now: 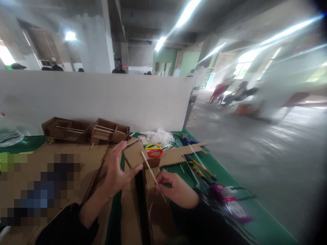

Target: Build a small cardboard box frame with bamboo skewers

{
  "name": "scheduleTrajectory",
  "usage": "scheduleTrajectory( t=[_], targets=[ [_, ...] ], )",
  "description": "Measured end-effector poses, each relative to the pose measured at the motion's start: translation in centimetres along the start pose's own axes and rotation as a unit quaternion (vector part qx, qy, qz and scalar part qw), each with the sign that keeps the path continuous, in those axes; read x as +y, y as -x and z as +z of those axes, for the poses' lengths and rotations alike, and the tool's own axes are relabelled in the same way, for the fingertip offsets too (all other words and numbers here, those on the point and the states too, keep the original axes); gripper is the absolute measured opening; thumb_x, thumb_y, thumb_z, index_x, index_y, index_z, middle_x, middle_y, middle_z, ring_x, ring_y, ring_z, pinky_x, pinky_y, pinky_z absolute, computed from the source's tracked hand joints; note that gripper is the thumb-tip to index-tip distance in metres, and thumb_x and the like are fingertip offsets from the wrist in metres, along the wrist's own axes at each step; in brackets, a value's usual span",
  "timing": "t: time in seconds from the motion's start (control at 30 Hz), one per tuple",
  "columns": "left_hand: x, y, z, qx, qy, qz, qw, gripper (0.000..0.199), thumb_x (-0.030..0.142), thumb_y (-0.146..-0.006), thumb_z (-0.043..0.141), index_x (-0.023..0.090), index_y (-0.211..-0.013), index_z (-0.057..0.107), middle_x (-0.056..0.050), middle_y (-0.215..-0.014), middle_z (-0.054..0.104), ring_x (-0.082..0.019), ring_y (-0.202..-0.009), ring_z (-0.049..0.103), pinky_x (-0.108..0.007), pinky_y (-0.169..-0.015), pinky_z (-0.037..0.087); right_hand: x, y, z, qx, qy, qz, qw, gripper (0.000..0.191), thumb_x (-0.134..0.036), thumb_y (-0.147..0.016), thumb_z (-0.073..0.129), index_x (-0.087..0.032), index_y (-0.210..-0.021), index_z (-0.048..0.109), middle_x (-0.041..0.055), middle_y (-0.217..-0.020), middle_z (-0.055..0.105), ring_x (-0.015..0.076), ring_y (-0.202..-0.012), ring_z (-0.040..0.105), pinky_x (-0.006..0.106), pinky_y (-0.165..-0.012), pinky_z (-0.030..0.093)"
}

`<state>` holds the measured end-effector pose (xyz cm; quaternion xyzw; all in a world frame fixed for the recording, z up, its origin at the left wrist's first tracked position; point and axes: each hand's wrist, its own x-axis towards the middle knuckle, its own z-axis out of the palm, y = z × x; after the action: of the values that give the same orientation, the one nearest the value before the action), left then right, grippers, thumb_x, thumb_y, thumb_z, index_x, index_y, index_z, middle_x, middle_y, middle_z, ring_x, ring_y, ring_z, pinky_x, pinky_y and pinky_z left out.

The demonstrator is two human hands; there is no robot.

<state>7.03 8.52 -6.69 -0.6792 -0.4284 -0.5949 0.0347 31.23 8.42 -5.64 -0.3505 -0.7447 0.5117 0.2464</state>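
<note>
My left hand (118, 175) grips a small cardboard panel (134, 153) between thumb and fingers and holds it tilted. Between the thumb and fingertips of my right hand (176, 189) is a thin wooden stick (149, 165). Its upper end points toward the panel and appears close to it; whether they touch I cannot tell. Below both hands, a long cardboard piece (162, 217) with raised edges lies on the green table (258, 221). Scissors (155, 153) with red and yellow handles rest just beyond the panel.
Two cardboard boxes (66, 131) with sticks across them stand against the white partition (102, 98). A tangle of white string (163, 137), yellow-and-black pliers (200, 169) and a purple corded tool (231, 200) lie on the table. Large cardboard sheets (87, 160) cover the left side.
</note>
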Motion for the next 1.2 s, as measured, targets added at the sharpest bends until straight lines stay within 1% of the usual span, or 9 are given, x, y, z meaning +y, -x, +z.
scheduleTrajectory(
  t=[0.47,0.6,0.83,1.2],
  targets=[
    [-0.05,0.06,0.08,-0.003,0.017,-0.004,1.000,0.085,0.031,-0.074,0.080,0.026,-0.144,0.031,-0.015,-0.145,0.041,-0.031,-0.135,0.043,-0.051,-0.109,0.042,-0.01,0.05,0.01,0.001,0.007,-0.002,1.000,0.018,-0.035,-0.088,0.060,-0.018,-0.083,0.057,0.0062,-0.078,0.074,0.0184,-0.072,0.067,0.028,-0.063,0.048],
    [-0.10,0.13,0.11,-0.005,0.027,-0.010,1.000,0.085,0.029,-0.074,0.080,0.026,-0.143,0.031,-0.015,-0.145,0.039,-0.031,-0.136,0.042,-0.050,-0.110,0.042,-0.06,0.11,0.00,0.002,0.008,-0.003,1.000,0.016,-0.032,-0.088,0.059,-0.017,-0.083,0.057,0.0064,-0.079,0.074,0.0184,-0.072,0.067,0.028,-0.063,0.047],
    [-0.18,0.18,0.14,-0.003,0.030,-0.008,1.000,0.085,0.030,-0.073,0.081,0.025,-0.143,0.032,-0.015,-0.145,0.040,-0.032,-0.135,0.043,-0.052,-0.109,0.042,-0.33,0.15,-0.05,0.001,0.008,-0.001,1.000,0.014,-0.029,-0.087,0.059,-0.016,-0.083,0.057,0.0079,-0.078,0.073,0.0190,-0.072,0.067,0.028,-0.063,0.047],
    [-0.02,0.09,0.01,-0.008,0.029,-0.007,1.000,0.086,0.028,-0.074,0.081,0.025,-0.144,0.031,-0.015,-0.145,0.040,-0.032,-0.135,0.043,-0.053,-0.110,0.041,0.00,0.18,0.01,0.000,0.012,0.001,1.000,0.014,-0.029,-0.087,0.058,-0.016,-0.083,0.057,0.0069,-0.078,0.073,0.0176,-0.070,0.065,0.027,-0.063,0.045]
  ],
)
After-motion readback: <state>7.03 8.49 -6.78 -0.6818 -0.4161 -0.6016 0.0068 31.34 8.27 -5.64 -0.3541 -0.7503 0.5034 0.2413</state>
